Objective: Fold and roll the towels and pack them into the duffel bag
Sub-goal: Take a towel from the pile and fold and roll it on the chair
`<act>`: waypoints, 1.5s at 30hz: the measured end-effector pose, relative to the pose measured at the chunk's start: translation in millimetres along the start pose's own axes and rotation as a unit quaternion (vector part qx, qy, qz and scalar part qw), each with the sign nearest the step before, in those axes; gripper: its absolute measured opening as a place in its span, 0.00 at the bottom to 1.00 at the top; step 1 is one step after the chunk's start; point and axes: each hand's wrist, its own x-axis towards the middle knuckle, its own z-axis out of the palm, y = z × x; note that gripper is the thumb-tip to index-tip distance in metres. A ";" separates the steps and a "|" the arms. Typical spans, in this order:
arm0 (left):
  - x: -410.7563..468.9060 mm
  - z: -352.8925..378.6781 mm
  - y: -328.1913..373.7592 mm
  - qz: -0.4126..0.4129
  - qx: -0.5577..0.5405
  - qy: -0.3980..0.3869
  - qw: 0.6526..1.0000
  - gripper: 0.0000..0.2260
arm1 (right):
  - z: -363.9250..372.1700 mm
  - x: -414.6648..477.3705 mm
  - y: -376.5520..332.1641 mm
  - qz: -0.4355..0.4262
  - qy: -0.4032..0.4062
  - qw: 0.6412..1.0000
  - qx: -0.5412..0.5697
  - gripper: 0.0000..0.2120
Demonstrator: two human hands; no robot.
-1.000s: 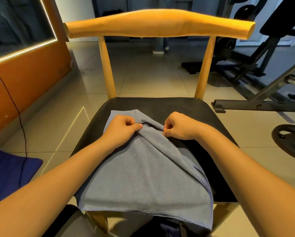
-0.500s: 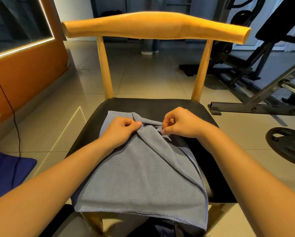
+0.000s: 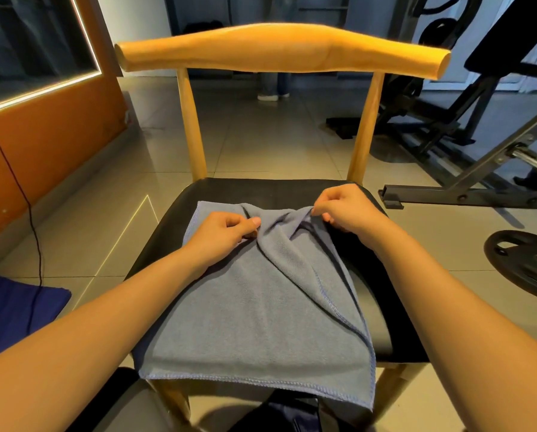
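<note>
Grey glossy floor tiles (image 3: 261, 145) spread out ahead of you, with an orange wall panel (image 3: 42, 145) on the left and a thin black cable (image 3: 27, 207) hanging down in front of it. Directly before you stands a light wooden chair with a curved backrest (image 3: 279, 48) and a black padded seat (image 3: 261, 190).

Your grey-blue microfibre towel with stitched edges (image 3: 254, 322) lies on that seat. Its near edge hangs over the front of the seat towards you, and its far part is bunched into diagonal folds. The right side is doubled over, so a stitched hem runs slantwise down to the near right corner.

Your left hand (image 3: 223, 236) rests on the far left part of the towel, pinching a ridge of cloth between the thumb and curled fingers. Your right hand (image 3: 345, 210) sits a little further back and to the right, its fingers curled and nipping the towel's far edge, which is lifted slightly off the seat. Your hands are apart, with gathered cloth stretched between them.

To the right, a dark steel gym bench frame (image 3: 466, 194) stands on the floor, and a black round weight plate (image 3: 525, 263) lies flat nearer to you. A dark blue piece of fabric (image 3: 11, 310) lies at the left edge. Something dark (image 3: 292, 413) sits under the chair's front edge; you cannot tell what it is.
</note>
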 end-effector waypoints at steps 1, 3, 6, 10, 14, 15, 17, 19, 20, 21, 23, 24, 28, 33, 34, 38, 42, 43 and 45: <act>-0.7 0.4 1.0 0.003 -0.003 -0.007 1.000 0.15 | -4.6 4.5 6.8 0.027 0.048 0.998 -0.016 0.06; -1.4 0.4 2.1 0.018 0.017 -0.017 1.000 0.14 | -12.6 8.6 16.9 0.068 0.089 0.990 -0.084 0.06; -0.4 -3.6 -0.4 0.078 0.162 0.011 0.984 0.08 | -20.6 8.0 19.3 0.067 0.036 0.987 -0.139 0.01; 5.8 -15.0 -13.0 0.144 0.418 0.089 0.893 0.19 | -21.7 3.3 15.4 -0.032 -0.047 0.978 -0.201 0.09; 13.0 -16.5 -27.0 0.084 0.483 -0.010 0.872 0.30 | -11.7 5.7 13.7 -0.097 -0.025 0.960 -0.261 0.04; 15.0 -15.7 -29.5 0.075 0.494 -0.017 0.866 0.32 | -12.6 7.4 13.5 -0.098 -0.018 0.966 -0.239 0.04; 18.2 -14.5 -32.9 0.055 0.509 -0.031 0.859 0.34 | -16.6 9.6 14.0 -0.067 0.002 0.989 -0.130 0.07; 20.3 -13.6 -35.0 0.038 0.518 -0.042 0.853 0.36 | -19.5 12.2 15.7 0.012 0.069 0.997 -0.016 0.09; 20.4 -13.7 -35.1 0.034 0.520 -0.045 0.852 0.36 | -19.7 13.4 16.7 0.066 0.101 0.992 0.035 0.09; 20.6 -13.5 -35.0 0.033 0.521 -0.045 0.852 0.36 | -18.9 13.1 16.5 0.118 0.118 0.983 0.080 0.10; 20.1 -13.6 -34.8 0.034 0.524 -0.046 0.850 0.36 | -15.1 11.5 11.9 0.186 0.114 0.964 0.153 0.09; 19.8 -13.4 -34.6 0.036 0.525 -0.046 0.849 0.36 | -13.1 10.8 9.4 0.199 0.103 0.960 0.168 0.09; 18.3 -13.0 -34.1 0.036 0.532 -0.046 0.845 0.36 | -7.7 9.0 4.6 0.163 0.089 0.978 0.091 0.06; 22.3 -13.6 -36.6 0.041 0.532 -0.048 0.844 0.35 | -14.8 20.4 15.8 0.159 0.125 0.975 0.094 0.03; 23.3 -13.7 -37.8 0.042 0.530 -0.046 0.846 0.35 | -15.9 23.4 19.0 0.153 0.127 0.977 0.079 0.02; 21.7 -15.1 -33.2 0.037 0.524 -0.053 0.849 0.35 | -12.8 35.4 33.8 0.082 0.128 0.985 -0.081 0.03; 33.3 -30.4 -20.4 0.094 0.489 0.035 0.867 0.26 | -12.7 38.3 35.3 0.037 0.102 0.983 -0.149 0.06; 41.9 -38.1 -19.1 0.096 0.470 0.060 0.875 0.24 | -14.2 38.6 34.2 0.031 0.079 0.983 -0.162 0.07; 60.2 -54.3 -16.8 0.067 0.435 0.060 0.896 0.20 | -16.2 39.1 30.2 0.034 0.022 0.981 -0.190 0.06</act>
